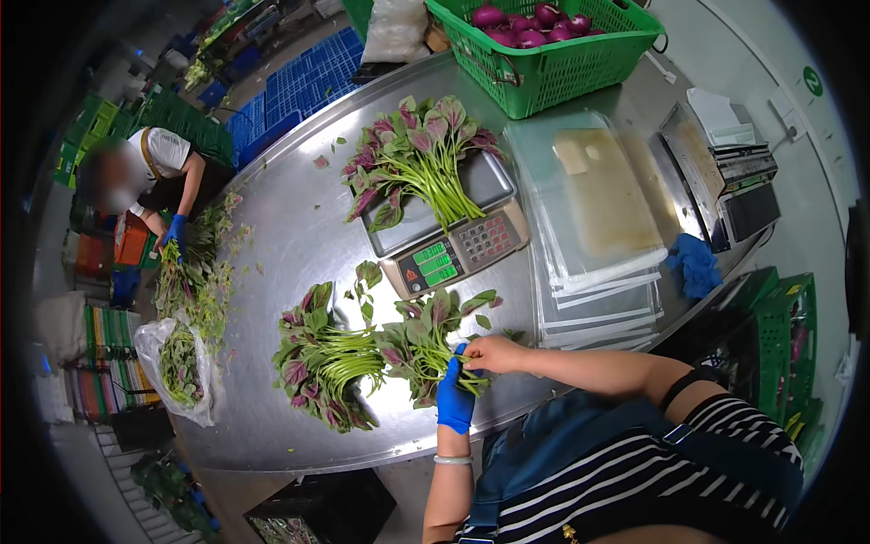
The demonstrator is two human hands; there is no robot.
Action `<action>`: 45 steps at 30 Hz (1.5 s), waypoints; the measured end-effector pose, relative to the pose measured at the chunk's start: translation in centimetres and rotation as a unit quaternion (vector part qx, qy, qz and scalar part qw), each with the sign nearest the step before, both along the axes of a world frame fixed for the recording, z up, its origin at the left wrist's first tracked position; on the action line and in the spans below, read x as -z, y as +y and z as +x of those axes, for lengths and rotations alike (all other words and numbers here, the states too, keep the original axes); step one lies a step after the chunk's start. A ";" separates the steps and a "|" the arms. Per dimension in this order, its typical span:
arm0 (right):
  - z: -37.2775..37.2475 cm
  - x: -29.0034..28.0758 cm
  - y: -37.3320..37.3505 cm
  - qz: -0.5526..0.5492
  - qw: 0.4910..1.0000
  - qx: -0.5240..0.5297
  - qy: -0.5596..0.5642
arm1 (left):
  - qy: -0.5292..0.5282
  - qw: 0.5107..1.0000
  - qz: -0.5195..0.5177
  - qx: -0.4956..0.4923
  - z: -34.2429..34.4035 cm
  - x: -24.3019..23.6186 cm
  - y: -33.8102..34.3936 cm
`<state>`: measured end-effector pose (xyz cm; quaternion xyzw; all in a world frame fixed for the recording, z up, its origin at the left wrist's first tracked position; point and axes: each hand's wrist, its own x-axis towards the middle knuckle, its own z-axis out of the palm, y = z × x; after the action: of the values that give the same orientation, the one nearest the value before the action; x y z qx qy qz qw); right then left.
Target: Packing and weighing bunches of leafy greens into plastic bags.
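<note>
Two bunches of red-and-green leafy stalks lie on the steel table (299, 245) in front of the person. Far on the left, another person in blue gloves (174, 228) sorts a long heap of greens (195, 272) beside a plastic bag of greens (177, 363).

Next comes the left bunch (322, 367). No hand touches it. Its leaves fan out to the left and its green stems point right, toward the hands.

Just beside it is the right bunch (421, 344). Its leaves also sit on the left, and its stems run right and a little down, straight into both hands. So its long line goes across the table, left to right.

The left hand (455, 394), in a blue glove, is closed around the stem ends from below. The bare right hand (494, 354) sits just above it, touching it, and pinches the same stems with its fingertips. Both hands are together on this bunch, with the left one a bit nearer the leaves.

Farther back, a third bunch (417, 154) rests on the scale (453, 249). To the right lie clear bags (598, 236) and a blue cloth (696, 263).
</note>
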<state>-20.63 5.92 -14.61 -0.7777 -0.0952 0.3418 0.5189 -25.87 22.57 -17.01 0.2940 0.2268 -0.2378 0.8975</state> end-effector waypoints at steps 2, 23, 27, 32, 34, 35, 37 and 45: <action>0.2 -0.1 -0.6 -0.057 0.984 0.006 -0.167 | 0.056 0.998 0.019 -0.024 -0.1 -1.4 0.1; 3.1 -7.6 1.4 -0.124 0.970 -0.063 -0.200 | 0.049 0.987 0.086 -0.124 1.1 -4.9 0.5; 3.9 -10.7 1.5 -0.015 0.977 0.035 -0.211 | 0.045 0.985 0.074 -0.152 1.2 -7.8 0.8; 4.5 -8.9 2.1 -0.119 0.971 -0.034 -0.206 | 0.078 0.981 0.160 -0.080 0.5 -5.7 0.7; 5.3 -12.1 1.8 0.087 0.982 0.108 -0.129 | 0.021 0.972 0.218 -0.080 0.6 -9.0 -0.5; 5.3 -11.2 1.7 0.108 0.976 0.099 -0.164 | 0.019 0.973 0.218 -0.075 0.5 -9.5 -0.9; 4.5 -9.4 1.2 0.081 0.977 0.092 -0.175 | 0.012 0.959 0.277 -0.050 0.3 -10.1 -1.3; 10.5 -17.0 1.1 0.231 0.968 0.089 -0.049 | -0.006 0.942 0.335 -0.020 -0.2 -10.4 0.0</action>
<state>-10.15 6.97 2.37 -0.6583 -0.1274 0.2244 0.7072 -26.10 22.58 -6.66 0.5743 0.2939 -0.1281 0.7532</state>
